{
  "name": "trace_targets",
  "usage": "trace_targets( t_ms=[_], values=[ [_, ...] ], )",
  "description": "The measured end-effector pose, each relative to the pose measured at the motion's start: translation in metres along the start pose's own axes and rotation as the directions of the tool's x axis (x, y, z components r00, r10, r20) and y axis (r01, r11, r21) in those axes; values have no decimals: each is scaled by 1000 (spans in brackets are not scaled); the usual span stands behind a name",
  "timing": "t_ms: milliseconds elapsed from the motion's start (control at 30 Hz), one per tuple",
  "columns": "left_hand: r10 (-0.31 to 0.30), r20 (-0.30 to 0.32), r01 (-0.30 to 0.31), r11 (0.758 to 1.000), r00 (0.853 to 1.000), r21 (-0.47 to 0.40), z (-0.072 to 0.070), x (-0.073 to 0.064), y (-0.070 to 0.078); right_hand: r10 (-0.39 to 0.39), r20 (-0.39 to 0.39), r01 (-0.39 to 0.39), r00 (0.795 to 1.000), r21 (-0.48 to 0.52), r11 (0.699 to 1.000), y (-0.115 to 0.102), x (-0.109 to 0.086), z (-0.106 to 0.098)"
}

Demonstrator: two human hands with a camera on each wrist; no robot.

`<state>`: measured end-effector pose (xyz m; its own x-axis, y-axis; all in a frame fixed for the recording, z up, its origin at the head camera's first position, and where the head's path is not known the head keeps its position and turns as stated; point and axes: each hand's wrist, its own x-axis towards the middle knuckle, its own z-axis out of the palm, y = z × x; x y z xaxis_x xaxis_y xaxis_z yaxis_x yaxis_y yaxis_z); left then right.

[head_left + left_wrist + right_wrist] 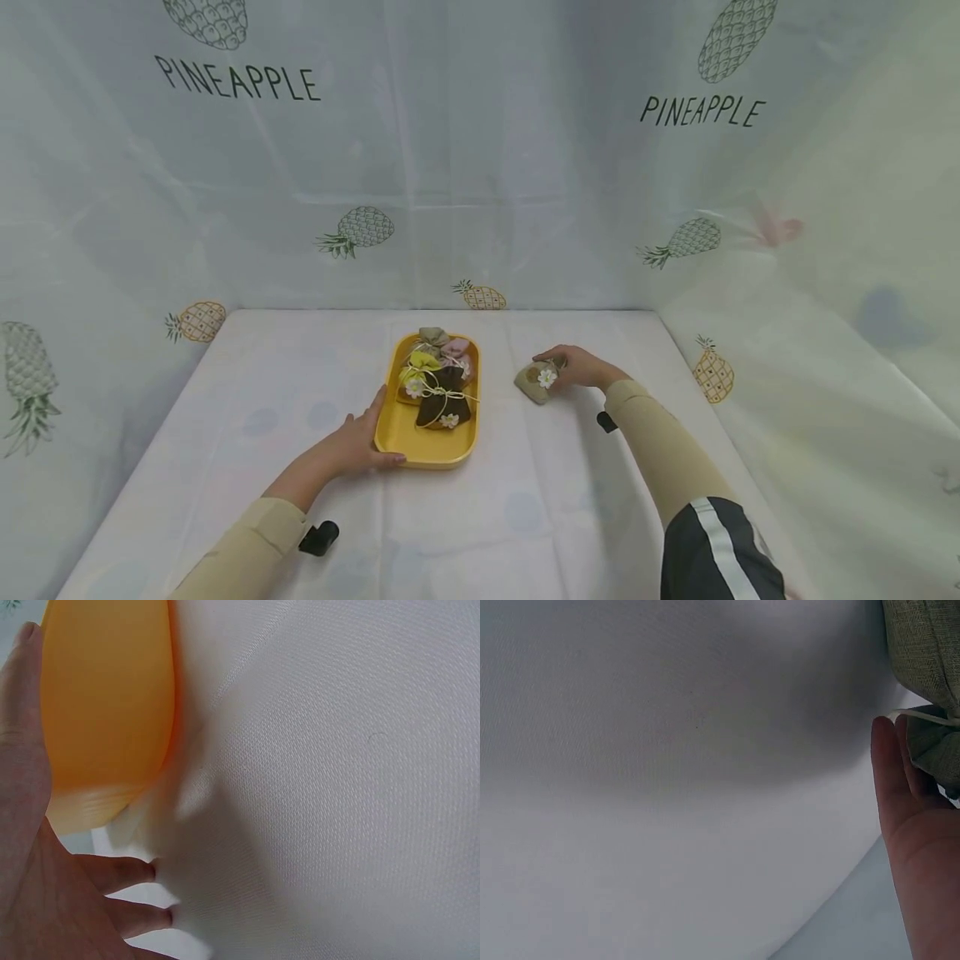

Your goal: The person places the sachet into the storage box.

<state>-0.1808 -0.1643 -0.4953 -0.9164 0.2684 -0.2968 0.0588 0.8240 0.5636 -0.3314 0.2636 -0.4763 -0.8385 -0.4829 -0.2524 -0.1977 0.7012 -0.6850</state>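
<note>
A small olive-beige drawstring pouch (pixel 532 382) with a white daisy sits on the right part of the table. My right hand (pixel 581 367) pinches it by its gathered neck; the right wrist view shows fingertips at the neck of the cloth pouch (pixel 922 649) and its pale cord. At the yellow tray (pixel 427 454), my left hand (pixel 356 446) rests against the near-left corner with straight, spread fingers. In the left wrist view the thumb lies along the tray's outer wall (pixel 109 697). The tray holds a dark brown pouch (pixel 442 387), a yellow-green one (pixel 422 363), a pink one (pixel 455 350) and a grey-green one (pixel 432 338).
A white cloth (pixel 517 517) covers the table. Pale curtains (pixel 480 150) printed with pineapples hang behind and along both sides. Black wrist devices (pixel 318 538) show below both forearms.
</note>
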Motion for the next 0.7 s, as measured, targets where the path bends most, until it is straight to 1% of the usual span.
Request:
trace_targets(
  t_ms=[200,300,533,700],
  values=[
    [4,-6,-4,1000,1000,-4,0,-2,1,50,-29,-48,998,63,997,-1,-2,5],
    [10,-8,-10,1000,1000,1,0,-2,1,59,-44,-55,997,89,994,-1,-2,6],
    [3,-7,-2,1000,1000,11,0,-2,1,43,-74,-36,996,85,996,-1,-1,8],
    [-4,-7,4,1000,1000,8,0,-2,2,5,-66,-1,998,54,999,-4,-3,7]
  ],
)
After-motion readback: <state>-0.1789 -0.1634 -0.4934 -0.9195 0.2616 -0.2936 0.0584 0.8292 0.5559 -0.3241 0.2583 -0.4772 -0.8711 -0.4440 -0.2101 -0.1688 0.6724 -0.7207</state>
